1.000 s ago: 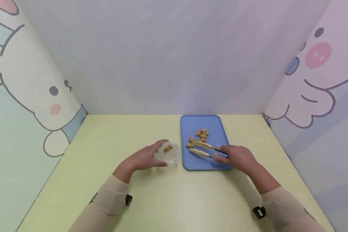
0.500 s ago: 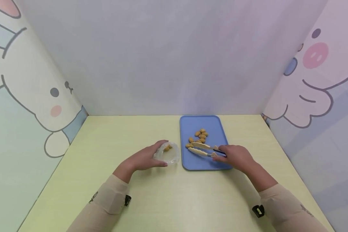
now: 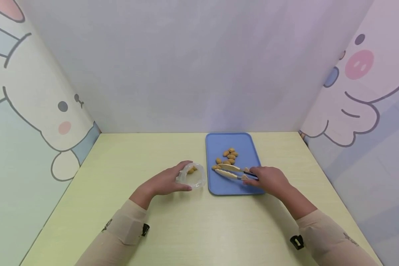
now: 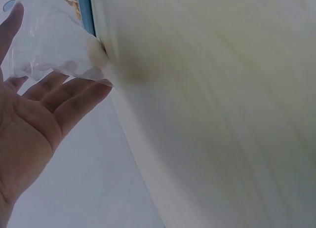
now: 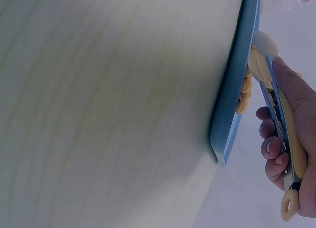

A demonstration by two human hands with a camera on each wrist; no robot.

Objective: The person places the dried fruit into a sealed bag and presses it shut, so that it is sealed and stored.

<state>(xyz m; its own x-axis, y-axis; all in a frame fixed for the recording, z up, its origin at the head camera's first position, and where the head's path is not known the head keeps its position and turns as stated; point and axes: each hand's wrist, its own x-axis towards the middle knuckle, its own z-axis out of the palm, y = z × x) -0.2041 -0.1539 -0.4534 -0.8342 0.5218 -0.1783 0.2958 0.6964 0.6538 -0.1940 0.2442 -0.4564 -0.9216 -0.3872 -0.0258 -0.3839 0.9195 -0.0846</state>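
My left hand (image 3: 167, 181) holds a clear plastic bag (image 3: 196, 181), mouth up, left of the blue tray (image 3: 232, 189). Its fingers and thumb curl round opposite sides of the bag (image 4: 49, 40) in the left wrist view. A few golden-brown pieces (image 3: 191, 170) lie inside. My right hand (image 3: 272, 181) grips tongs (image 3: 231, 168) with cream tips, low over the tray's near half. The tips stand slightly apart at a piece (image 3: 215, 167) near the tray's left edge. Several more pieces (image 3: 231, 156) lie behind; in the right wrist view these snacks (image 5: 244, 92) look ridged or twisted.
The pale wooden table (image 3: 199, 229) meets a grey back wall (image 3: 193, 74). Side walls carry cartoon animals, a white one (image 3: 53, 107) at left and a pink-nosed one (image 3: 359, 64) at right. The tray's raised rim (image 5: 232, 90) shows beside the tongs.
The tongs' tips have come slightly closer together and a little left, around the piece near the tray's left edge. The left hand and bag stay in place; the head view shifts slightly.
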